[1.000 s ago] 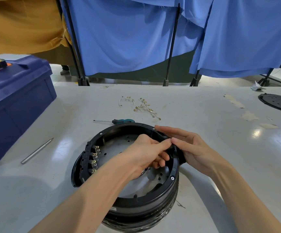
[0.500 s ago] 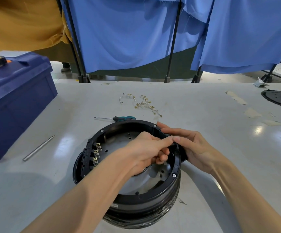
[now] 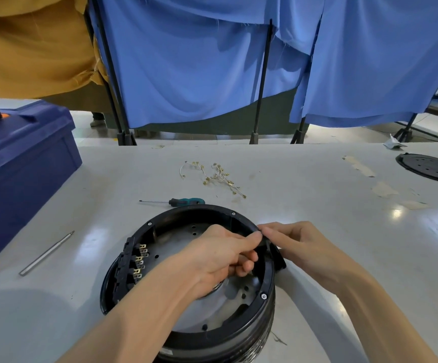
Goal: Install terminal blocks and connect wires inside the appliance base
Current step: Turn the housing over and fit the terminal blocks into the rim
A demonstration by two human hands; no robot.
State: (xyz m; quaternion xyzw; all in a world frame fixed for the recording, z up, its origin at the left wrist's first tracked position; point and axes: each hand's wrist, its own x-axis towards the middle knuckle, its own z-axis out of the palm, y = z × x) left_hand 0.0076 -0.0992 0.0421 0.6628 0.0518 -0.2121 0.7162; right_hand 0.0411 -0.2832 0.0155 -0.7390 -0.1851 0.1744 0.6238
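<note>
The appliance base [image 3: 238, 334] sits open side up on the white table [image 3: 317, 205], near its front edge. It looks rigid and heavy enough to stay put, and is best steadied by its rim. A terminal block [image 3: 126, 263] sits at its left rim; its thin brass tabs would likely bend, so the plastic body is the place to hold.

At the right rim the left hand [image 3: 220, 260] and right hand [image 3: 299, 244] both pinch a small black part [image 3: 266, 241] between thumb and fingertips.

The wires [image 3: 214, 176] lie loose well behind the base. They seem limp and light, and are best taken by their brass ends.
</note>
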